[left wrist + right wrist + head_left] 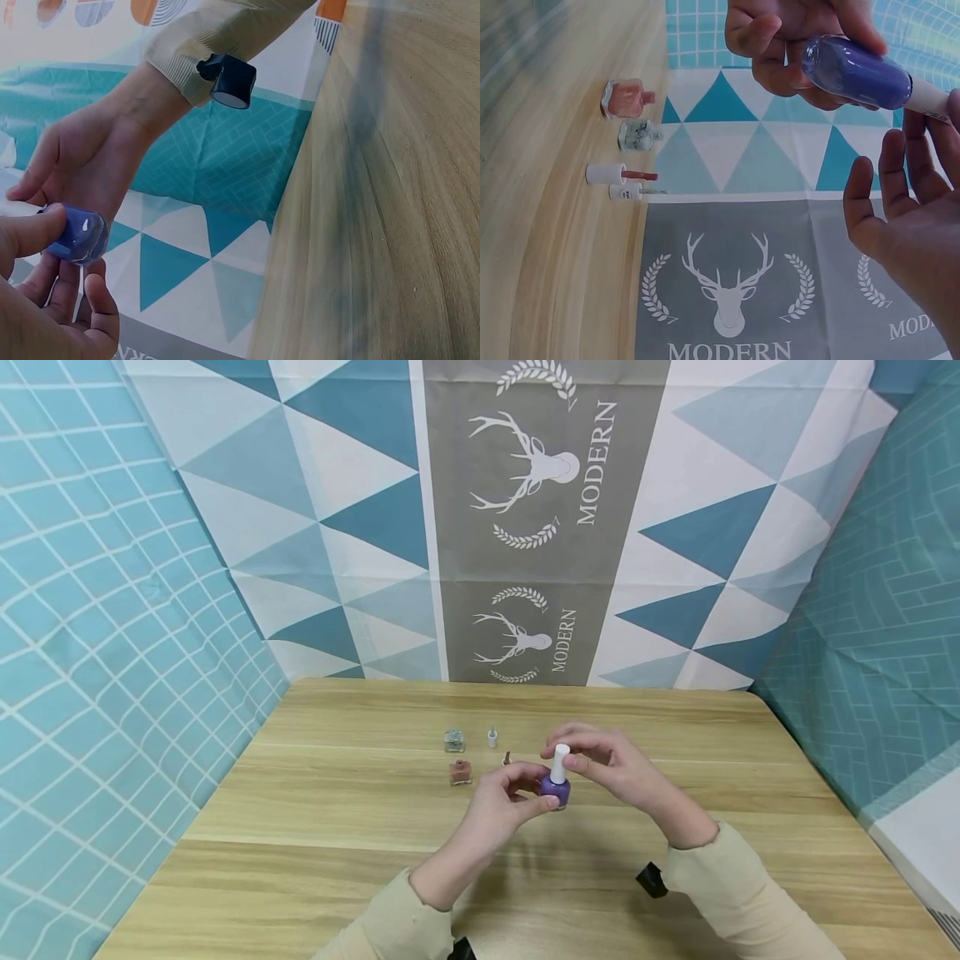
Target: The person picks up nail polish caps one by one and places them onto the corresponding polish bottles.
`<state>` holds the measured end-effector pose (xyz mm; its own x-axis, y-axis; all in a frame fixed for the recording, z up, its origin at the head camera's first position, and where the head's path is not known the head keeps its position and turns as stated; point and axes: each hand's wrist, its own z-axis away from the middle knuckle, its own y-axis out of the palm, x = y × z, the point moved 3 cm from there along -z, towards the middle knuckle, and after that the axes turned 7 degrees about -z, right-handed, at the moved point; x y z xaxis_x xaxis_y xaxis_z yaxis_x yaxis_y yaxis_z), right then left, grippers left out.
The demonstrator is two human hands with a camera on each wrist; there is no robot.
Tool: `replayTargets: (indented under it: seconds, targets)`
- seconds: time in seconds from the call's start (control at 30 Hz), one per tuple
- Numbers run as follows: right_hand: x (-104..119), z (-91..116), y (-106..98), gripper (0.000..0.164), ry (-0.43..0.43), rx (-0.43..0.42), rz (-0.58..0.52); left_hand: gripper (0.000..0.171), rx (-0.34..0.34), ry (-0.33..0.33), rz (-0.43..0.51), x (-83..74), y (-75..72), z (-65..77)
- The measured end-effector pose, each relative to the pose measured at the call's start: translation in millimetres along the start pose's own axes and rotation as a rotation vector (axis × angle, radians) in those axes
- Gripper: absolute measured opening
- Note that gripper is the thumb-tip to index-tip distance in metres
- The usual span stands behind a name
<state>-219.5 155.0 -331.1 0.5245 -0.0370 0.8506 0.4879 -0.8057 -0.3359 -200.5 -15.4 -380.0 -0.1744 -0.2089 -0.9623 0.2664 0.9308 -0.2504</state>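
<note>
Above the table, a purple nail polish bottle (pixel 555 790) is held between the thumb and fingers of my left hand (pixel 501 803). Its tall white cap (pixel 560 762) is on the bottle, pinched by my right hand (pixel 611 766) from the right. The right wrist view shows the purple bottle (pixel 861 73) tilted, its cap (pixel 928 101) at my right fingertips. In the left wrist view, the left thumb lies against the purple glass (pixel 79 236), and the cap is mostly hidden behind it.
Behind my hands, an uncapped clear glittery polish bottle (pixel 454 742) and an uncapped pinkish-brown one (pixel 461 772) stand on the wooden table (pixel 315 793). Two white brush caps stand beside them, brushes up: one with a pale brush (pixel 626 192), one with a reddish-brown brush (pixel 606 174).
</note>
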Motion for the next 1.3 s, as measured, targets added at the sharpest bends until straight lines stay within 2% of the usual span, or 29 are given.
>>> replayTargets:
  seconds: [0.23,0.8,1.3]
  targets:
    - [-1.5,0.6,-1.7,0.018,-0.003,-0.061,0.078,0.029,0.002,0.003,-0.005,-0.9,-0.4,0.7]
    - [-4.7,-1.4,-1.8,0.009,0.033,-0.143,0.046,0.028,-0.003,0.010,0.000,-1.6,0.7,2.0]
    - [-5.4,-3.3,-1.5,0.021,0.015,-0.168,0.033,0.029,-0.009,0.002,0.022,-4.0,2.4,1.6]
